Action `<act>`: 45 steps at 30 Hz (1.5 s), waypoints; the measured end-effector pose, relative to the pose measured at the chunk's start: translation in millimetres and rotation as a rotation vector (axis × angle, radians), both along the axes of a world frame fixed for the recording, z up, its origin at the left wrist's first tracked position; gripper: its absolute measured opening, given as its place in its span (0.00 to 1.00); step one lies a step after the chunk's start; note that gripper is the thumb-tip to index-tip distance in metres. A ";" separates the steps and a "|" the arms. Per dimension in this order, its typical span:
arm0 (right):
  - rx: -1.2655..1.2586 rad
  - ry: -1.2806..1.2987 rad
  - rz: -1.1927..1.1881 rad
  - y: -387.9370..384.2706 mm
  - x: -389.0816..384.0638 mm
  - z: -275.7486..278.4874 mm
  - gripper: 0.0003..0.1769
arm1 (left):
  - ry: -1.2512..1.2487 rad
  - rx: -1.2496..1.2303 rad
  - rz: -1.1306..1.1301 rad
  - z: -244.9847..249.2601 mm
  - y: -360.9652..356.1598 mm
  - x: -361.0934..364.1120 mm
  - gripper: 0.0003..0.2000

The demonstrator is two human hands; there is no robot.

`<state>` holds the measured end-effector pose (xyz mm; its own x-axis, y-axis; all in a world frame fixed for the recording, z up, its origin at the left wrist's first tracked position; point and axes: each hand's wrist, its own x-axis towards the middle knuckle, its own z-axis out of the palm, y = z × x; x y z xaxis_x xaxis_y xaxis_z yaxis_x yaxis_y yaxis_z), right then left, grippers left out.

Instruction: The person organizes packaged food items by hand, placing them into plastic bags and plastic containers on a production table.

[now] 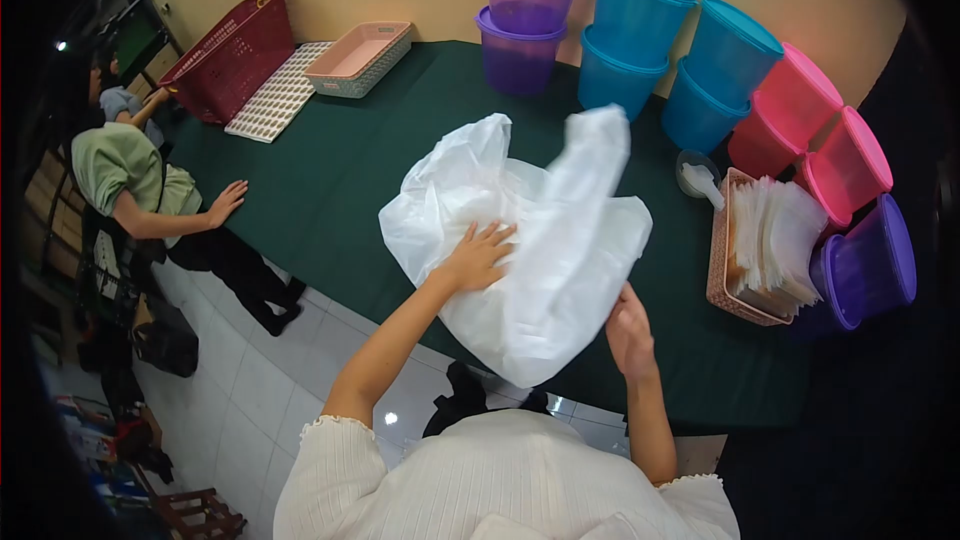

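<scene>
A large white plastic bag lies crumpled over the front of the table, and its raised upper flap is blurred by motion. My left hand rests flat on the bag's left part with the fingers spread. At the bag's right edge is my right hand, its fingers drawn together against the plastic; exactly how much of it they pinch is hard to see. What the bag contains, if anything, cannot be made out.
A pink basket of clear plastic sleeves and a small bowl stand right. Behind are stacked purple tubs, blue tubs and pink tubs. A maroon basket and shallow tray stand back left. Another person's hand touches the table.
</scene>
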<state>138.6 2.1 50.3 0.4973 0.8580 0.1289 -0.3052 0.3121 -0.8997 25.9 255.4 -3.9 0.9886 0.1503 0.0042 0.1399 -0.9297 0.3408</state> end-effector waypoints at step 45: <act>-0.107 -1.366 -0.810 235.2 -44.9 38.9 0.22 | 0.009 -1.253 0.291 45.4 141.1 -41.5 0.27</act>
<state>93.7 237.3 89.1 0.3730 0.4699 0.8000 0.9226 -0.0963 -0.3736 -15.6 396.5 41.5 0.9183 0.2554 -0.3024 0.2894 0.0880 0.9531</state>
